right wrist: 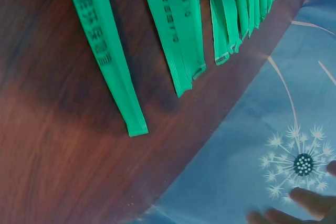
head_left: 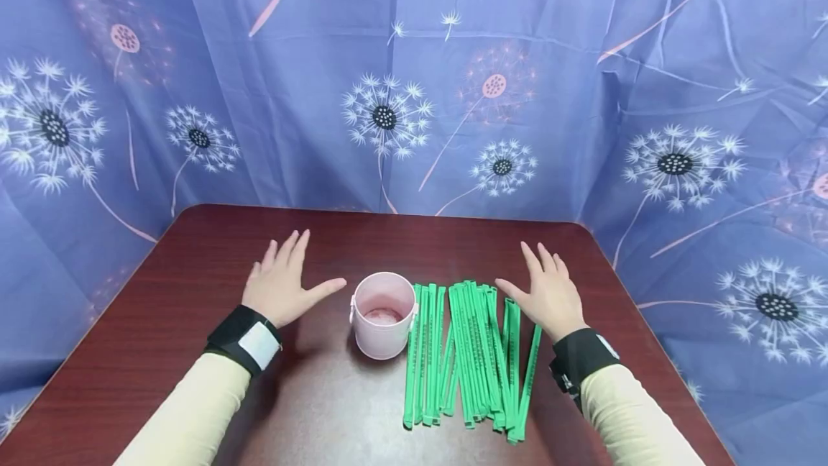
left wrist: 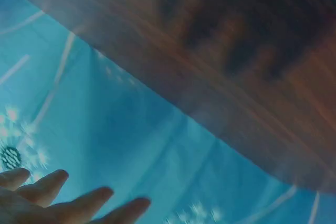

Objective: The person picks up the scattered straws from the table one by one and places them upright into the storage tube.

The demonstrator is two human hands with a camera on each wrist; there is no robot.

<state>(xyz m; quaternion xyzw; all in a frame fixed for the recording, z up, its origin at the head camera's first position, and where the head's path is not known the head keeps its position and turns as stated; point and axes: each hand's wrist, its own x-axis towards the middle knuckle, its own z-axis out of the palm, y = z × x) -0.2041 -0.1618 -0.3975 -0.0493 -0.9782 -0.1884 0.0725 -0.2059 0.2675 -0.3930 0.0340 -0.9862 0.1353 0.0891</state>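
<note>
A small pink cup (head_left: pixel 384 313) stands on the dark red-brown table (head_left: pixel 194 257). Right of it lies a row of several long green paper-wrapped sticks (head_left: pixel 471 358), which the right wrist view shows close up as green sticks (right wrist: pixel 178 35) with black print. My left hand (head_left: pixel 284 282) hovers flat with fingers spread, just left of the cup, holding nothing. My right hand (head_left: pixel 546 293) is spread the same way at the right side of the sticks, its thumb near their far ends. Only fingertips (left wrist: pixel 79 203) show in the left wrist view.
A blue cloth (head_left: pixel 414 78) printed with dandelions hangs behind and around the table. The table edge (left wrist: pixel 210 124) runs close to both hands at the far side. Black wrist straps (head_left: pixel 249 340) sit on both cream sleeves.
</note>
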